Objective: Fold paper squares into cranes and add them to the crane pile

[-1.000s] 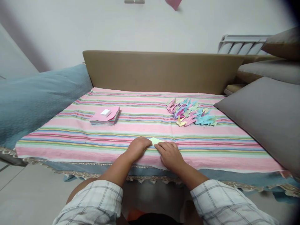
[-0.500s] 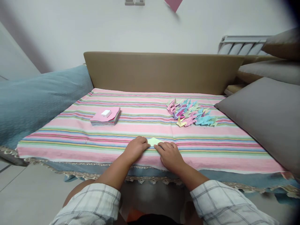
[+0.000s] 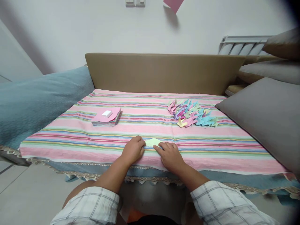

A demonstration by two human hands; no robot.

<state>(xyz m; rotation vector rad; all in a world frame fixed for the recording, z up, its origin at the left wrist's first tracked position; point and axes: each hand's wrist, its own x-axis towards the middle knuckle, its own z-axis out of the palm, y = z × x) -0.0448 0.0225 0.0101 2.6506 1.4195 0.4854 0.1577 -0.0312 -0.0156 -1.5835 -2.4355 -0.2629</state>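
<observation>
A small folded piece of light green paper lies on the striped cloth near its front edge. My left hand pinches the paper's left tip between thumb and fingers. On its right side, my right hand presses the paper down, its fingers lying over the right end and hiding that part. Beyond my right hand sits a cluster of folded paper cranes in pink, blue, yellow, green and purple. To the far left rests a stack of square paper with a small white block on top.
A brown backrest board stands behind the cloth. Grey cushions border the right side, and a blue padded armrest the left. Lace trim hangs along the front edge.
My left hand has shifted left along the paper, so more of the green paper shows between my hands. My right hand has stayed nearly in place.
</observation>
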